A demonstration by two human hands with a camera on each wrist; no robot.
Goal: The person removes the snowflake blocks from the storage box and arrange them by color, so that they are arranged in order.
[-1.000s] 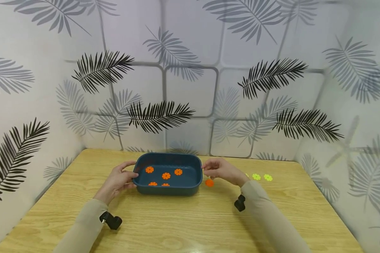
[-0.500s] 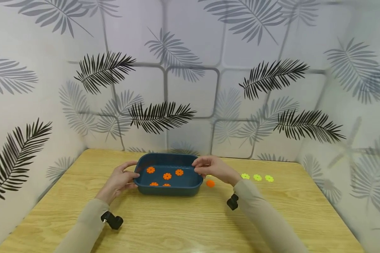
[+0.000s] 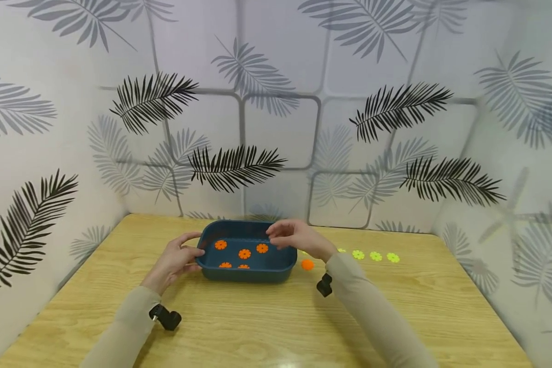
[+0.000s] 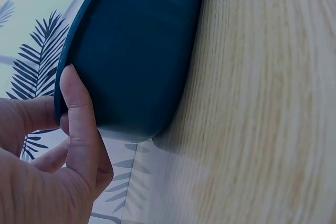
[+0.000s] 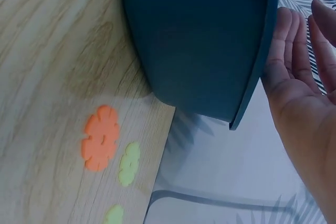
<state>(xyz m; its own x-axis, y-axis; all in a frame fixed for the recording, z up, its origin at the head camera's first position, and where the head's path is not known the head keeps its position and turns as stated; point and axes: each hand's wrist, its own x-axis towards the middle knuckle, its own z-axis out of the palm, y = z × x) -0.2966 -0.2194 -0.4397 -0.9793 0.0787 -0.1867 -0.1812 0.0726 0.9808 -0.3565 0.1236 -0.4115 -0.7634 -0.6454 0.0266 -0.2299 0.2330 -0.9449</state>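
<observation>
A dark blue rectangular tub (image 3: 246,276) stands on the wooden table. Several orange flower-shaped discs (image 3: 244,254) lie on its floor. The left hand (image 3: 175,259) holds the tub's left end, its thumb and fingers pinching the rim; in the left wrist view the same hand (image 4: 68,150) has a finger along the outer wall. Over the tub's right end hovers the right hand (image 3: 299,239), thumb apart from loosely bent fingers. No disc shows in that hand (image 5: 299,87) in the right wrist view, though the tub's rim hides part of its fingers.
One orange disc (image 3: 307,264) lies on the table just right of the tub. A row of several yellow-green discs (image 3: 375,256) runs farther right. A leaf-patterned wall (image 3: 276,128) rises behind the wooden table (image 3: 239,322).
The right hand has moved left, from beside the tub's right end to above its inside, and its thumb and fingers have spread slightly. The left hand keeps its hold on the rim.
</observation>
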